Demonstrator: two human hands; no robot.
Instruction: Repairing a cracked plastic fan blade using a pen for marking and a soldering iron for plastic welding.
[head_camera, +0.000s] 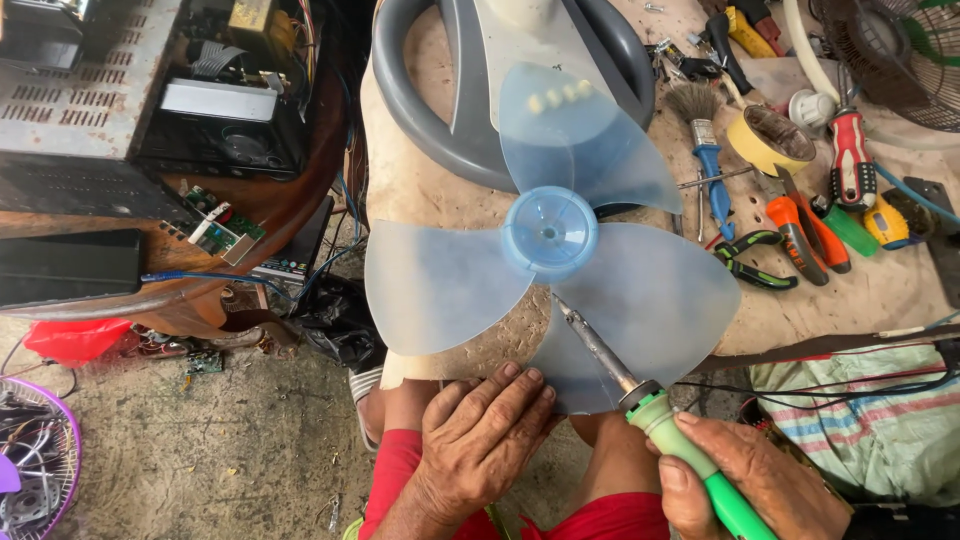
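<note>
Biggest thing on the workbench (880, 300) is the translucent blue fan blade (450, 285), three wide paddles around a round hub (549, 232), lying flat with its near paddle hanging over the bench edge toward the person's lap. Behind it sits the grey fan base (440, 130), partly covered by the top paddle. The left hand (480, 440) has its fingers curled over the rim of that near paddle, pinning it down, and the right hand (745, 480) is wrapped tight around the green handle of a soldering iron (640, 390), whose metal tip rests on the blade just below the hub. Looks to me like thin moulded plastic: very light, a bit floppy out at the paddle ends, stiffest at the hub, and slick enough to skate around on the bench (so I'd steady it near the hub or with a flat palm, not by a paddle tip). It'd likely melt or crack easily under a hot tip too. Off to the right are a blue-handled brush (705, 135), a roll of yellow tape (768, 140), orange-handled pliers (800, 235) and a red screwdriver (852, 158).
</note>
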